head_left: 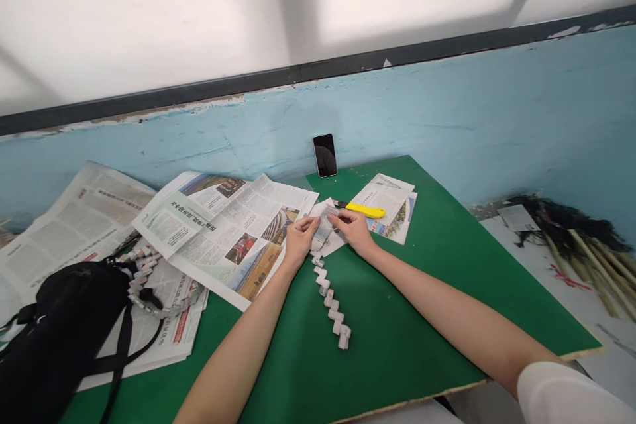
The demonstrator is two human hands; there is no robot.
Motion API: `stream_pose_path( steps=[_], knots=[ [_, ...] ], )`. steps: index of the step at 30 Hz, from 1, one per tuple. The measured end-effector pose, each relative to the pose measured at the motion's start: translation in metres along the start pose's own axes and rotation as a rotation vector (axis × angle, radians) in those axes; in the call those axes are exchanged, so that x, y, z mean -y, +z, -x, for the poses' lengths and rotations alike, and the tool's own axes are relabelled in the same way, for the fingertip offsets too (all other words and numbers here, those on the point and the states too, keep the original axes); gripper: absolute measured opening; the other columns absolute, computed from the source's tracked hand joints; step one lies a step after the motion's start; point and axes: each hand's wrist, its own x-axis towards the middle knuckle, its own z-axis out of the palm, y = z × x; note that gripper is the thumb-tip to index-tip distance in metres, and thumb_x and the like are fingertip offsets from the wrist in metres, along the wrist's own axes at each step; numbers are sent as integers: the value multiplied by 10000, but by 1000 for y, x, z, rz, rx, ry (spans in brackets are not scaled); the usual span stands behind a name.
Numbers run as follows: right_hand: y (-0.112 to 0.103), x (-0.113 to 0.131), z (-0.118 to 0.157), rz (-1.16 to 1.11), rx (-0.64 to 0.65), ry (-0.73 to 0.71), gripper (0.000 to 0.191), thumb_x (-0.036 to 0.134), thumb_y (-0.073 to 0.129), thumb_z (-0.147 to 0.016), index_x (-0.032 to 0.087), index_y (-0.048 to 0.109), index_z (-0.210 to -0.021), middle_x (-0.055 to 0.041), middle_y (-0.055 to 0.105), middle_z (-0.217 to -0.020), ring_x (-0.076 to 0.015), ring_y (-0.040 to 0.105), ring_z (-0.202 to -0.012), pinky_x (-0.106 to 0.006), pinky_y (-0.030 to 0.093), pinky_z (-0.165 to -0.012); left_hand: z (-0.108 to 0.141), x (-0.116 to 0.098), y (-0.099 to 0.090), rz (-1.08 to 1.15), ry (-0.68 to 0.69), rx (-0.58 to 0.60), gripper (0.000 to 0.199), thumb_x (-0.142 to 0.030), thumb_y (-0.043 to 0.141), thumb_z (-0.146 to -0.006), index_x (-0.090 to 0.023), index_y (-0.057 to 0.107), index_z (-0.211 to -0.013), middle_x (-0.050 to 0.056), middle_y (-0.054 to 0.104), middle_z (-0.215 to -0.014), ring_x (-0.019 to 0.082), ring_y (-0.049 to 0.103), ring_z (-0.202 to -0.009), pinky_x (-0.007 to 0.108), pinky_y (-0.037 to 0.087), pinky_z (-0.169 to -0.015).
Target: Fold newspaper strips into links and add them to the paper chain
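Note:
Between my two hands is a small piece of newspaper (325, 222), printed with fine text. My left hand (301, 238) pinches its left edge and my right hand (354, 228) pinches its right edge. Below them a zigzag chain of folded paper (334, 305) runs toward me on the green table; whether its top end touches the held piece I cannot tell. Just beyond my right hand lies a yellow utility knife (365, 210), its tip near the held paper. Cut newspaper pieces (385, 189) lie under and beside the knife.
A large newspaper sheet (199, 228) spreads to the left on the green table (422, 318). Further left are a black bag (64, 331) with straps and another folded-paper chain (144, 278). A phone (325, 156) leans on the blue wall. Sticks (596, 271) lie beyond the table's right edge.

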Motion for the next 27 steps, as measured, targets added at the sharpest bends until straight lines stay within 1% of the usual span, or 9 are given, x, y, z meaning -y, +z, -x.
stream_pose_path(
  steps=[2,4,6,8,11,15,19,22,27],
  knots=[
    [0,1,0,-62,32,-13,390,518,730,-827,181,639,-652,0,567,-642,-153,488,-600,-282,378,-569,2,-3,1,-9,21,9,415,-521,781,-759,-125,775,-881,45,747,-738,161,652,-622,241,487,-556],
    [1,2,0,-132,87,-7,331,508,760,-803,180,722,-793,-32,673,-786,-193,589,-704,-301,465,-651,5,-7,2,-26,35,36,417,-514,789,-751,-123,782,-895,49,750,-739,171,662,-640,242,487,-561],
    [0,2,1,-171,135,6,326,497,781,-790,186,755,-887,-50,719,-874,-222,641,-787,-324,508,-725,7,-11,4,-47,44,73,415,-507,800,-742,-122,787,-896,55,753,-740,183,670,-652,250,491,-571],
    [-1,2,1,-178,161,16,316,491,788,-787,192,768,-889,-52,731,-880,-228,657,-806,-333,519,-750,8,-13,5,-51,46,98,418,-514,797,-742,-123,789,-892,60,754,-739,187,671,-651,256,492,-576],
    [-2,2,1,-187,154,30,303,491,791,-786,200,774,-866,-45,731,-869,-220,656,-797,-331,517,-746,8,-14,6,-49,41,116,415,-518,794,-742,-126,790,-879,61,755,-738,189,674,-655,257,493,-587],
    [-3,3,0,-178,90,25,277,468,799,-785,194,759,-801,-28,701,-813,-196,624,-757,-313,490,-720,6,-12,7,-66,28,129,398,-504,793,-747,-129,791,-879,56,751,-730,182,670,-655,251,490,-593],
    [-3,0,-2,-173,-25,53,302,472,798,-781,183,725,-735,-15,663,-754,-178,579,-715,-297,458,-680,5,-10,7,-88,-7,113,409,-518,783,-748,-125,783,-864,59,750,-722,179,658,-623,248,472,-557],
    [-3,-6,-3,-217,-118,97,315,488,809,-759,182,735,-756,-20,673,-769,-182,582,-717,-295,462,-669,4,-9,8,-115,-15,81,422,-534,772,-749,-121,774,-841,64,747,-709,175,645,-594,246,452,-525],
    [-3,-13,-4,-317,-230,115,313,489,815,-747,189,759,-815,-27,702,-790,-194,611,-727,-310,498,-691,5,-11,7,-109,-35,31,440,-554,754,-758,-121,762,-835,45,707,-627,152,588,-519,235,397,-466]
  ],
)
